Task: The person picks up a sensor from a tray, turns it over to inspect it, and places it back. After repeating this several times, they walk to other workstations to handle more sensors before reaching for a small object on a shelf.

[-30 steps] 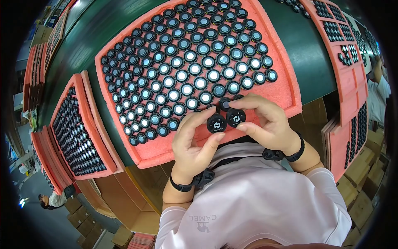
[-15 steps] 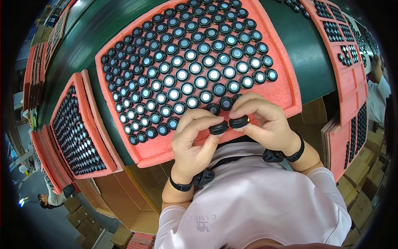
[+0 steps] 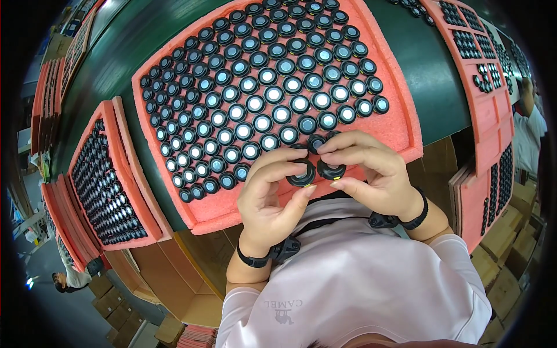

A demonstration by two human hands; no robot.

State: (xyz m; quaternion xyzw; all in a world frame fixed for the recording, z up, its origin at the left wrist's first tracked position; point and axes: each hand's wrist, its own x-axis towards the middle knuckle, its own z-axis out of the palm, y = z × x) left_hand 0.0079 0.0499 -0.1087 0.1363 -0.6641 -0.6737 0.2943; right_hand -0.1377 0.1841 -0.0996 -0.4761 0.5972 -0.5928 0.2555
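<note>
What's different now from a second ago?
The left hand and right hand have turned over their black discs, left disc and right disc: the marked faces seen first have tipped out of view, past edge-on, and the ringed other sides show, partly behind fingers. Nothing was let go; the pink tray and its rows look essentially unchanged.

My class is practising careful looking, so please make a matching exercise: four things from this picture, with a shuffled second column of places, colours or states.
Column one
1. Left hand
2. Large tray
3. Tabletop
4. Left wristband

Column two
A. Dark green
B. Black, around a wrist
C. Pinching a round black piece
D. Salmon pink, bearing rows of round pieces

Right pairs: 1-C, 2-D, 3-A, 4-B
</note>
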